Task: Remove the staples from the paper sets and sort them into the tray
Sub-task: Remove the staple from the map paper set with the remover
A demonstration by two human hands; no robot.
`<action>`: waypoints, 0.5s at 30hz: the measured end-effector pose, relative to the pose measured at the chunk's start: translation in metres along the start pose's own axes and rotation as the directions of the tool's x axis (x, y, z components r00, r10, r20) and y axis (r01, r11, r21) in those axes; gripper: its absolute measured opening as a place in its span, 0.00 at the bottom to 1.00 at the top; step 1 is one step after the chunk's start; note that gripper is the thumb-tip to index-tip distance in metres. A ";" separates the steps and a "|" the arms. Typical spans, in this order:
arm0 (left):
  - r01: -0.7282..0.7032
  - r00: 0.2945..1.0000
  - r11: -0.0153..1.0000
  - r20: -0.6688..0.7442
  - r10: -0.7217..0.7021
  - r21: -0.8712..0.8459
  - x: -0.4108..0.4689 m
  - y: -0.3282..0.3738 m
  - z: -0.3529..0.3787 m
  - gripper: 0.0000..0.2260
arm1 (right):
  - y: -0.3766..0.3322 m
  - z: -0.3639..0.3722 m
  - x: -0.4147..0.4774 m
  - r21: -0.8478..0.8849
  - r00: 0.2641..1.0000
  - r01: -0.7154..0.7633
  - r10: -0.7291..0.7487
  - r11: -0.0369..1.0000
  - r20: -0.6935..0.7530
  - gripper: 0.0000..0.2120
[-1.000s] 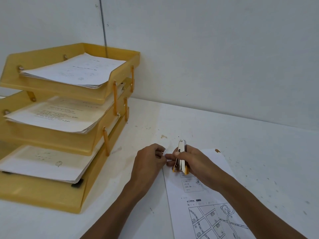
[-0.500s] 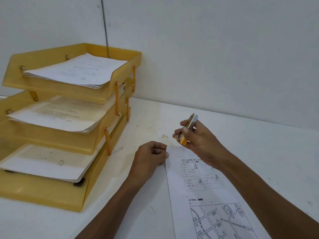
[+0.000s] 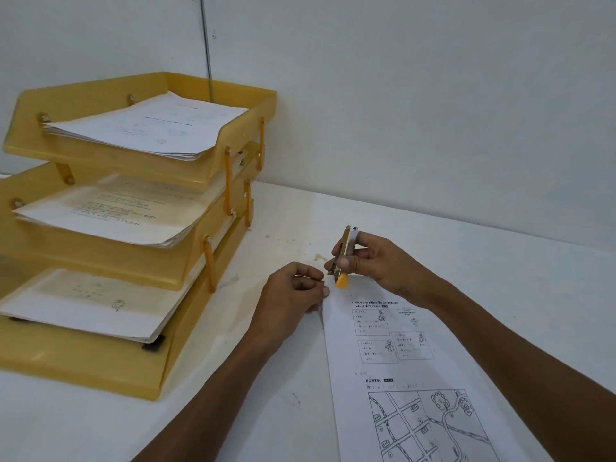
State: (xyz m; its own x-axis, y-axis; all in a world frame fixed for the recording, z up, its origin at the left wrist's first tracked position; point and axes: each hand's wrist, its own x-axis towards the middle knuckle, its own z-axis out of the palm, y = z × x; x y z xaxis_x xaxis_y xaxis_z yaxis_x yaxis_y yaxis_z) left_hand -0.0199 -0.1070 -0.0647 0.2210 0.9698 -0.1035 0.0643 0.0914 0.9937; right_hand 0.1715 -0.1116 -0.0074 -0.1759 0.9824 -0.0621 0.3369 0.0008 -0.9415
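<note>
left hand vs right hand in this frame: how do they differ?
Left hand pinches the top-left corner of the printed white paper sheet; right hand grips a metal staple remover with an orange tip. Left hand rests knuckles-up on the white table; right hand holds its tool near upright, orange tip down. Both have curled fingers.

We see a white table (image 3: pixel 516 295), its top marked with faint scuffs and one small brownish stain (image 3: pixel 320 257) near the middle. Behind it a plain pale wall (image 3: pixel 433 111) meets the table's far edge. On that wall we see a thin metal strip (image 3: pixel 207 55) running straight up, with small dark dots beside it.
</note>
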 end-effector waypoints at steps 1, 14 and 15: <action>0.002 1.000 1.000 -0.006 -0.002 0.000 0.000 0.000 0.000 0.09 | 0.000 0.000 0.001 -0.012 1.000 -0.010 0.010 1.000 0.010 0.14; 0.008 1.000 0.999 -0.021 -0.009 -0.043 0.000 -0.001 0.000 0.11 | 0.001 0.002 0.004 -0.022 0.998 -0.052 0.053 0.998 0.041 0.09; 0.004 1.000 0.999 -0.022 -0.004 -0.035 -0.001 -0.001 0.000 0.11 | 0.002 0.001 0.004 -0.024 0.997 -0.056 0.057 0.998 0.044 0.09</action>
State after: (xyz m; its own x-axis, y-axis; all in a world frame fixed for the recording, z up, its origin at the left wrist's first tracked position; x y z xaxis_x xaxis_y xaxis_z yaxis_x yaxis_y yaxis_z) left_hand -0.0202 -0.1075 -0.0653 0.1990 0.9741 -0.1069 0.0313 0.1027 0.9942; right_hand 0.1702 -0.1078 -0.0101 -0.1968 0.9718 -0.1301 0.3685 -0.0497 -0.9283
